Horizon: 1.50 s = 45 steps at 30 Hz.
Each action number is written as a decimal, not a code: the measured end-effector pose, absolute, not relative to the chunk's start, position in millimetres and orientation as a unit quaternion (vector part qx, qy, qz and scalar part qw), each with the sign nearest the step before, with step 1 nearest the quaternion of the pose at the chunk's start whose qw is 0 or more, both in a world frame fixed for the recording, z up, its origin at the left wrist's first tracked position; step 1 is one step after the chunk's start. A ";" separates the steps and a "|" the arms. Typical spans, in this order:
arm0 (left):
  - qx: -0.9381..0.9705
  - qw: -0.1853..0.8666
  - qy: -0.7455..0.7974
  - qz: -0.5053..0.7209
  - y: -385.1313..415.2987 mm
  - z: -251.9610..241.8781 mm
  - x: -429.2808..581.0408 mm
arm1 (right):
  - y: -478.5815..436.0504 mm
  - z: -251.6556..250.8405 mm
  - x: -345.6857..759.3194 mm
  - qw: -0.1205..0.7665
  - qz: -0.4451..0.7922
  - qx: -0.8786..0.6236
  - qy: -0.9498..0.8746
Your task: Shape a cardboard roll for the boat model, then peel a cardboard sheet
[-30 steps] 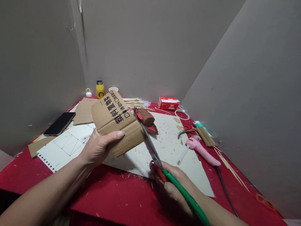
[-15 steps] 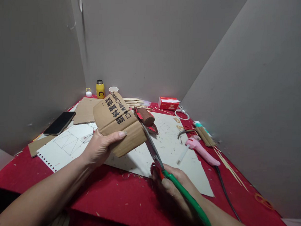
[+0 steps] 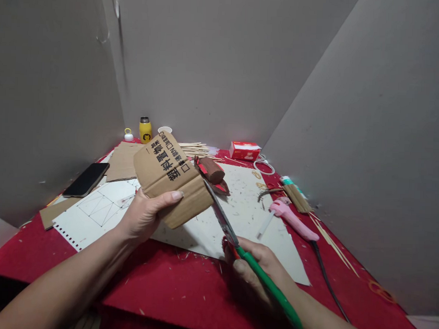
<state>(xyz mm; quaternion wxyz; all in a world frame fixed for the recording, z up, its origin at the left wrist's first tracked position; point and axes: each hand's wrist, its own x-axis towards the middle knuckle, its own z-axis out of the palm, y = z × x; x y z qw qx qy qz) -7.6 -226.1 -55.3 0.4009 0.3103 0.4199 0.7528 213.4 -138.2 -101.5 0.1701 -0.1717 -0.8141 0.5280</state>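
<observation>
Brown cardboard (image 3: 173,181) is up in front of us, above the counter (image 3: 172,287), and our left hand (image 3: 142,217) has it pinched near its bottom side, with the thumb on top. The cardboard leans, and its long way runs from far left down to near right. Our right hand (image 3: 268,260) is wrapped around the green handle of the scissors (image 3: 227,228). The scissors are long too, and they point away from us, up and to the left, so they slant almost the same way as the right edge of the cardboard. The tip of the blades is right at that edge, but we can't tell if it bites in or just sits beside it. So the cardboard is up and to the left of our right hand, with the blades in between. Our left hand is the nearer one, because it touches the cardboard, and our right hand gets there only with the scissors. Just past the blades, a brown lump (image 3: 214,170) with red bits lies on a big white sheet (image 3: 250,213). Off to the right we see a pink tool (image 3: 298,223) with a black cord.
</observation>
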 end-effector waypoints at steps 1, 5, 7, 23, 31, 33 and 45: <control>0.311 0.397 0.422 0.753 -225.9 -55.8 -7.2 | -138.1 -101.0 212.9 0.168 0.521 -0.169 -0.819; 0.326 0.403 0.428 0.741 -224.7 -59.1 -4.0 | -136.0 -101.9 212.0 0.175 0.491 -0.154 -0.840; 0.331 0.409 0.428 0.734 -224.1 -60.6 -2.5 | -135.0 -102.4 212.5 0.176 0.487 -0.149 -0.842; 0.323 0.422 0.427 0.732 -224.3 -60.2 -0.6 | -142.3 -99.5 214.6 0.161 0.534 -0.198 -0.806; 0.318 0.441 0.417 0.729 -226.4 -60.9 -0.9 | -146.7 -106.4 215.5 0.174 0.535 -0.200 -0.802; 0.314 0.449 0.412 0.728 -226.5 -60.6 0.5 | -148.1 -104.4 214.8 0.182 0.539 -0.190 -0.800; 0.292 0.474 0.389 0.734 -226.3 -54.6 -0.9 | -145.2 -119.4 210.4 0.213 0.673 -0.220 -0.673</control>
